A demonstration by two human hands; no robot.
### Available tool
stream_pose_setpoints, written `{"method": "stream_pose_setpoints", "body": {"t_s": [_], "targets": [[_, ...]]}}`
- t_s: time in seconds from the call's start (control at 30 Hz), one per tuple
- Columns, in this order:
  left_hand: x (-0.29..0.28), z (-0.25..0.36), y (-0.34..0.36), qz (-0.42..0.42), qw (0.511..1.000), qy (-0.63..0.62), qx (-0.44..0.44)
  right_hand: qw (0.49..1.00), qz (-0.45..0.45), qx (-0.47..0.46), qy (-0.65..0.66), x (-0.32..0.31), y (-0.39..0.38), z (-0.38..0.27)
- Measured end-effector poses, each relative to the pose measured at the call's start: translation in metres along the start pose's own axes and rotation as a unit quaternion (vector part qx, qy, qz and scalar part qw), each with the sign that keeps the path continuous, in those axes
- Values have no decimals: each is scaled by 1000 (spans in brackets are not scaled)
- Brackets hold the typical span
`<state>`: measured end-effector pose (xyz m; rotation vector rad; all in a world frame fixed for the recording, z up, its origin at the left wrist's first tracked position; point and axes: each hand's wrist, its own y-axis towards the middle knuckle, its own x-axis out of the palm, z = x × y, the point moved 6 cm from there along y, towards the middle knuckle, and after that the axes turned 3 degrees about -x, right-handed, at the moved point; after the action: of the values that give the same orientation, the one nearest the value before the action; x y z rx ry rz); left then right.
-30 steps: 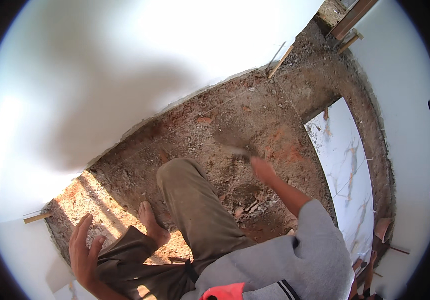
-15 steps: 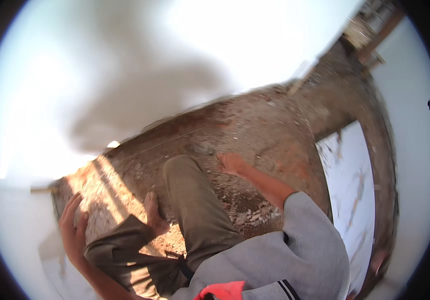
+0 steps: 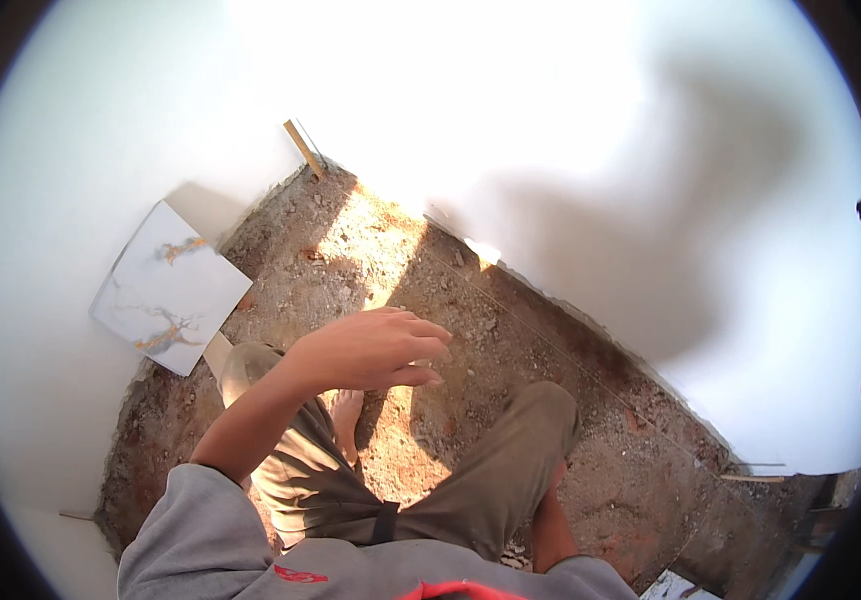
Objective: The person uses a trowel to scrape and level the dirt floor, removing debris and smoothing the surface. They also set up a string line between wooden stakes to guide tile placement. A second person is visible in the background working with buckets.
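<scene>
Brown, stony bare earth [image 3: 611,500] spread beneath the person between smooth white walls [image 3: 431,90], and working that ground by hand appeared to be the step in progress, seemingly at a moment between strokes. The bare left hand [image 3: 371,348] hung above the earth in front of the body, its grip released: the fingers were loosely parted and nothing lay between them. The bare right hand [image 3: 557,474] was down by the right knee of the olive-brown cloth trousers [image 3: 491,470], mostly hidden behind it, so whether its grip was clenched, released or around a tool could not be told. A thin pale string [image 3: 591,377] ran low across the earth, roughly along the wall at the right, while a square white tile with grey and gold marbling [image 3: 176,285] appeared to lean near the left wall, beside the left knee, untouched. The next move seemed to call for bringing the right hand clear of the knee without snagging the string, with the left hand well away from its path.
</scene>
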<state>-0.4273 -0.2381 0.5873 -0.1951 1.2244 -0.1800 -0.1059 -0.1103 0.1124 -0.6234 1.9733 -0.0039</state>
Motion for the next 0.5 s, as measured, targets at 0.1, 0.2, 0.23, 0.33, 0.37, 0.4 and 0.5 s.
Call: {"method": "stream_pose_setpoints", "body": {"t_s": [0.1,0.2,0.23,0.33,0.37,0.4,0.5], "targets": [[21,-47,21,-46,998,40,-4,1000,4,12,-17,0,3,-5],[44,-93,35,-50,999,17,-13,999,-3,26,-32,-3,6,-20],[54,-107,36,-60,998,5,-25,999,-3,29,-38,-3,7,-27],[75,-130,47,-38,996,72,22,997,-13,37,-60,-4,11,-49],[76,-133,50,-9,997,27,68,997,-17,41,-66,-3,13,-58],[75,-136,54,19,993,-17,115,996,-22,45,-72,-1,16,-67],[73,-167,73,-22,978,-110,176,993,-40,62,-88,8,24,-104]]}}
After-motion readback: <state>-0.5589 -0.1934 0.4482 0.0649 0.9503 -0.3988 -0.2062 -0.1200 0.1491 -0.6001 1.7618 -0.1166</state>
